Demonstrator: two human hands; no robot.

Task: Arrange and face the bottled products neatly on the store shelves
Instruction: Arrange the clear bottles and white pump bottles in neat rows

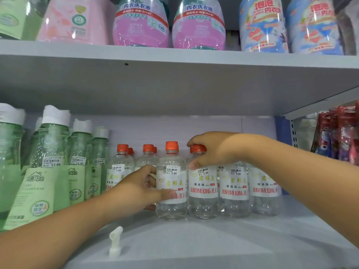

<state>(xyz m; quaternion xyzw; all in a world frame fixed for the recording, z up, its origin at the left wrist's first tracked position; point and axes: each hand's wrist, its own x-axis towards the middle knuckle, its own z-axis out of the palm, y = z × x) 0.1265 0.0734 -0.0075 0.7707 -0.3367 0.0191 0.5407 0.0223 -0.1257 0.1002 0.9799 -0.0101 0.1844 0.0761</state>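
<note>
Several clear bottles with orange caps and white labels stand in a row on the lower shelf (213, 233). My left hand (141, 185) grips the body of one clear bottle (172, 206), thumb across its label. My right hand (211, 150) comes from the right and grips the orange cap and neck of the neighbouring clear bottle (203, 202). Two more labelled bottles (234, 189) stand to the right, partly behind my right arm. Other orange-capped bottles (122, 162) stand further back on the left.
Tall green bottles with white caps (52, 152) fill the shelf's left side. A small white plastic piece (115, 241) sticks up from the shelf front. Pink and blue detergent bottles (140, 26) stand on the upper shelf. Red packets (340, 136) hang at the right.
</note>
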